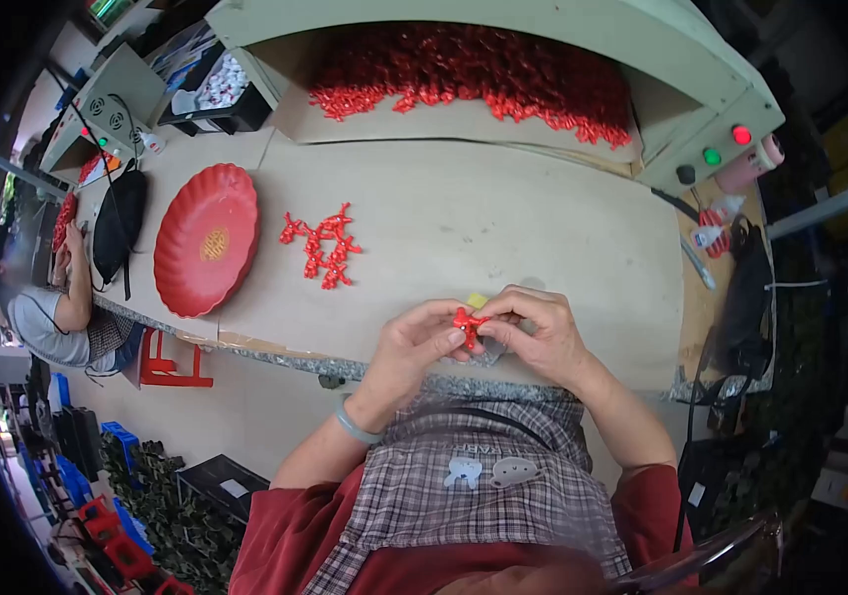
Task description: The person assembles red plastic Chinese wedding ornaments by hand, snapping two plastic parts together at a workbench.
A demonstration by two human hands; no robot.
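Observation:
Between my two hands, just above the near edge of the workbench, is a small glossy red figurine (468,323). My left hand (416,340) pinches it from the left with thumb and fingers. From the other side my right hand (540,332) has its thumb and fingertips closed at the figurine's right part. Fingers cover some of it, so its exact shape is hard to make out. A bit of yellow (477,299) shows behind my fingers. Several similar red figurines (323,246) lie in a loose group on the bench, to the left beyond my hands.
A red scalloped tray (171,253) stands at the left. At the back, a box-like machine (687,164) with lit buttons shelters a heap of red figurines (484,74). A black bin (245,111) holds white pieces. Small bottles (710,236) sit at right. Another person (52,312) works far left.

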